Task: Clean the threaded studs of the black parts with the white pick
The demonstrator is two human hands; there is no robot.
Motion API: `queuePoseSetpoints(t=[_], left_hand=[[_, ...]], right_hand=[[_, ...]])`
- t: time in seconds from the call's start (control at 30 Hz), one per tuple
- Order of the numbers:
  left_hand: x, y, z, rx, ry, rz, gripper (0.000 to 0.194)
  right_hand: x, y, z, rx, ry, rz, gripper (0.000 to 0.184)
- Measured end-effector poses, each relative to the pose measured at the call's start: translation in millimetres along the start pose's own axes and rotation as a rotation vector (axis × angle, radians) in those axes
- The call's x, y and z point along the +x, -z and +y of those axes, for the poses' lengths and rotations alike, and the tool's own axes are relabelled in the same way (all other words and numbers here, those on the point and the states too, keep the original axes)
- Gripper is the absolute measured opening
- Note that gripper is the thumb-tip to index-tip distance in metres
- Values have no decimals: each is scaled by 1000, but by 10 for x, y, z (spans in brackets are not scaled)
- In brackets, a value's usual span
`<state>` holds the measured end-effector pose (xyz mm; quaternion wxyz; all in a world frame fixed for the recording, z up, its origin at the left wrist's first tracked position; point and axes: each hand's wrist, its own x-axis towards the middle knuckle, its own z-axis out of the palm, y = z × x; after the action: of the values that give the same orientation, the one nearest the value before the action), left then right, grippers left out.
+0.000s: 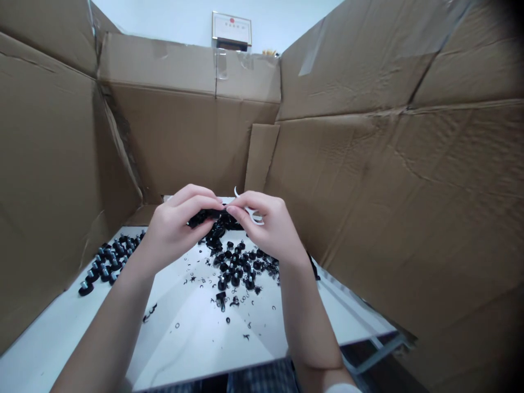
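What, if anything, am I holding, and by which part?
Your left hand holds a black piece, exact grip spot unclear; your right hand holds a white curved tool around its middle.

Looks like a small workshop, screened off with cardboard walls [184,142] from nine o'clock through twelve to three. Shown as such by black knobs [105,271] with metal studs grouped on the white surface [196,344] at eight, scattered black scraps [234,301] toward six and a framed sheet [231,31] at twelve.

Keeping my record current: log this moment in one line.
left hand: pinching black piece; right hand: holding white tool; table: black parts, black scraps
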<state>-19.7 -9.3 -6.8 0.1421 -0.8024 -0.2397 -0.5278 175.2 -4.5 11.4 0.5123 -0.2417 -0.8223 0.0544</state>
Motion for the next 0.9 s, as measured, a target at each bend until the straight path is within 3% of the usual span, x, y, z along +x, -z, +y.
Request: queuePoseSetpoints(t=[0.2,0.43,0.67,0.9], left_hand=[[-7,-35,18,30,-140,-67,28],[-4,-51,-9,29,-105,61,26],[-6,-182,14,-68,178,161,20],[6,-192,29,-169,360,74,15]], right_hand=[[16,42,19,-6,-215,-102,18],[66,7,133,215,-381,-135,21],[48,-21,65,264,-405,57,24],[31,-19,77,37,-294,376,21]])
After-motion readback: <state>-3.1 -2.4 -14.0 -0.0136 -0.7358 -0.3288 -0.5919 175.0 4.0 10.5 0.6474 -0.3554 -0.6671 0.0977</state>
